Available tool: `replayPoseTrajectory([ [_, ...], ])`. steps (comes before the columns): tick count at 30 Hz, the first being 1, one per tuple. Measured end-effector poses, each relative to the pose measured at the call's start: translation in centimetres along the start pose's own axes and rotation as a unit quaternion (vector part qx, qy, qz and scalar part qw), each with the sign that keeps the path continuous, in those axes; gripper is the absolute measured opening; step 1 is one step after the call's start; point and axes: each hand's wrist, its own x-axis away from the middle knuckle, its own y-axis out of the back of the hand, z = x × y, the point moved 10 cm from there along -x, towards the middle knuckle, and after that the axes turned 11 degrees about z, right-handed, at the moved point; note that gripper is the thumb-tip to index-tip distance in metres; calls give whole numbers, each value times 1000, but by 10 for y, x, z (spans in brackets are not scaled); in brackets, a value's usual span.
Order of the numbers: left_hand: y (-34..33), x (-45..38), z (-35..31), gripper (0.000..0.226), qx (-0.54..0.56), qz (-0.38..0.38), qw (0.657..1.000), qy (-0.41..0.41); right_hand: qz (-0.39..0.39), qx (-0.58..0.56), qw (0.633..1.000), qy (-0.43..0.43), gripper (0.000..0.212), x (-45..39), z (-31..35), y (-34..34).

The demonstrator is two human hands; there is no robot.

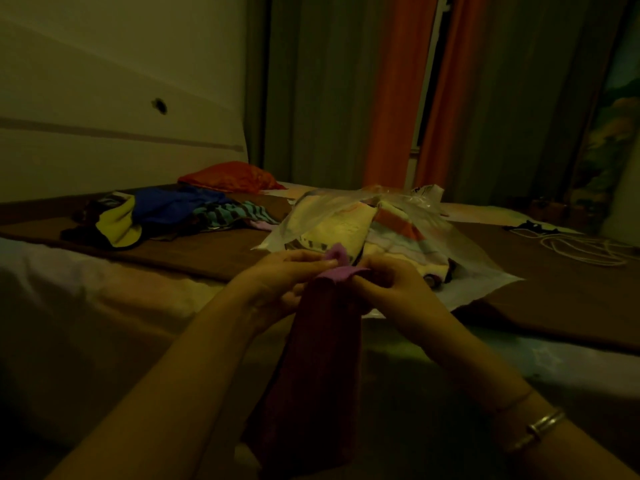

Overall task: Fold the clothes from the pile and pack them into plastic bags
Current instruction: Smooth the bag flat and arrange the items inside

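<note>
The purple garment (322,358) hangs down into shadow, and its lower end cannot be made out in the dim light. Its top edge hides the fingertips of the left hand (280,278) and right hand (391,285). Both forearms are cut off by the bottom edge. Folded clothes inside the clear plastic bag (363,230) are blurred by glare. The pile of clothes (166,213) overlaps itself; single pieces cannot be told apart.

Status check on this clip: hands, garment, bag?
Left hand and right hand both pinch top edge of purple cloth, hanging down. Plastic bag behind, already holding folded clothes. Pile waits far left. Nothing blocking.
</note>
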Motion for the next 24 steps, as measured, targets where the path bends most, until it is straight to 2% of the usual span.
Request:
replayPoseTrajectory([
  [2, 8, -3, -2, 12, -48, -30, 998, -14, -8, 60, 998, -9, 18, 1, -4, 3],
  [4, 14, -1, -9, 9, -134, -77, 987, -36, -26, 169, 985, -8, 32, 2, -5, 8],
  [6, 16, 1, -15, 11, -185, -113, 975, -59, -38, 256, 966, 2, 30, 3, -5, 11],
  [9, 15, 1, -14, 10, -186, -119, 972, -74, -37, 287, 957, 23, 25, 5, -1, 9],
  [11, 16, 0, -11, 7, -161, -117, 977, -79, -26, 252, 966, 46, 26, 5, 2, 7],
  [15, 14, 0, -12, 1, -126, -106, 982, -88, -7, 69, 996, 61, 17, 7, 10, 8],
  [18, 12, 1, -10, 14, -107, -91, 986, -84, -21, -27, 998, 48, 15, 9, 9, 12],
  [24, -9, 0, -9, 17, -56, -14, 995, -83, -60, -64, 996, 34, 7, 8, 1, 20],
])
